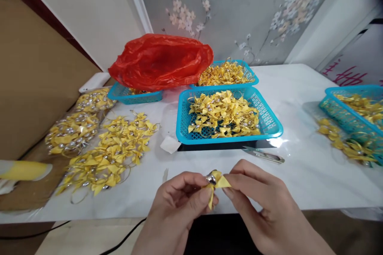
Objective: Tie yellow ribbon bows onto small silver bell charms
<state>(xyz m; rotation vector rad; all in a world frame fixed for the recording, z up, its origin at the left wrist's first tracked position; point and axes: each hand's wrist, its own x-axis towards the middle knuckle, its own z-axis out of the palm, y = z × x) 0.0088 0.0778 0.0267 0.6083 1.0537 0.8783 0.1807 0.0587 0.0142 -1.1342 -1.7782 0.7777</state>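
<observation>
left hand (176, 203) | pinched on yellow bow (216, 183) | right hand (263, 203) | pinched on same bow, touching | blue basket (269, 121) | just beyond both hands

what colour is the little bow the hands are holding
Yellow, with a small silver bell at its knot; the bow shows best in the head view, pinched between both hands.
</observation>
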